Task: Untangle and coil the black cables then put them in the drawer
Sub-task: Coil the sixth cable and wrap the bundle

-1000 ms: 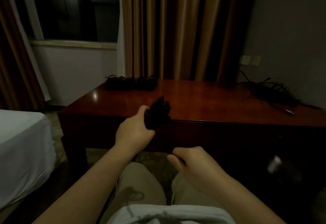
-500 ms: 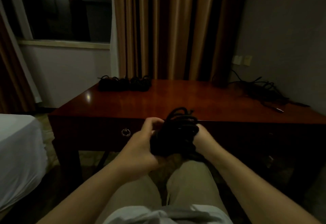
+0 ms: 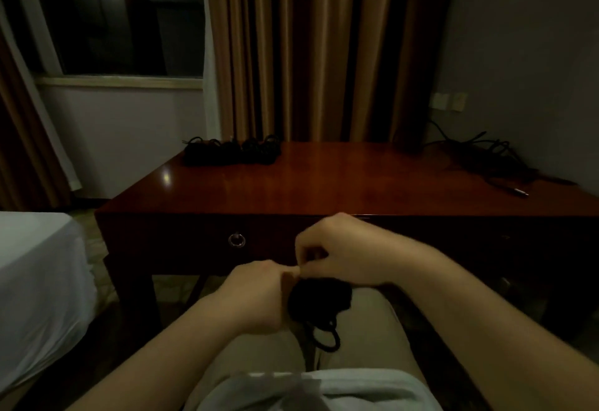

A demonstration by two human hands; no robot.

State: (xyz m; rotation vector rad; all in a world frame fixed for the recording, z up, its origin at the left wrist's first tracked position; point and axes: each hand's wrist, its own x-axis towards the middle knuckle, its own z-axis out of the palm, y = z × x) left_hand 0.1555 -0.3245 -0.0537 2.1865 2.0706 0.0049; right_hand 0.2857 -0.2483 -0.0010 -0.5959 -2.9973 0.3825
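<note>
Desk point(image 3: 324, 183): coiled cables point(image 3: 231, 151) at far left corner, tangled cables point(image 3: 479, 158) at far right corner. Closed drawer point(image 3: 201, 239) in front. Left hand point(image 3: 259, 297) fisted around black cable bundle point(image 3: 319, 303) over lap. Right hand point(image 3: 343, 248) above, fingertips pinching; strand not discernible.

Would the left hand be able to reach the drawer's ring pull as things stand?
Probably yes, but not freely: the ring pull sits just beyond the left hand with nothing between, yet that hand is busy gripping the cable bundle.
</note>
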